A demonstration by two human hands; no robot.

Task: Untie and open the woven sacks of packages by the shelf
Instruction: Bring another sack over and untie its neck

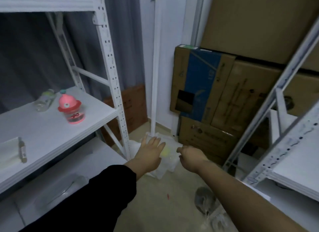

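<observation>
Cardboard boxes are standing stacked against the far wall, right of a white pole. White shelving is flanking the aisle on the left, carrying a pink bottle and a clear bottle. Woven sack, pale and crumpled, is lying on the floor at the shelf's foot, just by the pole's base; something yellow-green is showing at its top. Left hand, black-sleeved, is reaching out with fingers spread and relaxed, over the sack's top. Right hand is hovering just beside, fingers loosely curled, holding nothing visible. No tie can be made out. Judgement: the reach is under way; best to steady the neck with the left hand, find the knot, then loosen rather than yank.
</observation>
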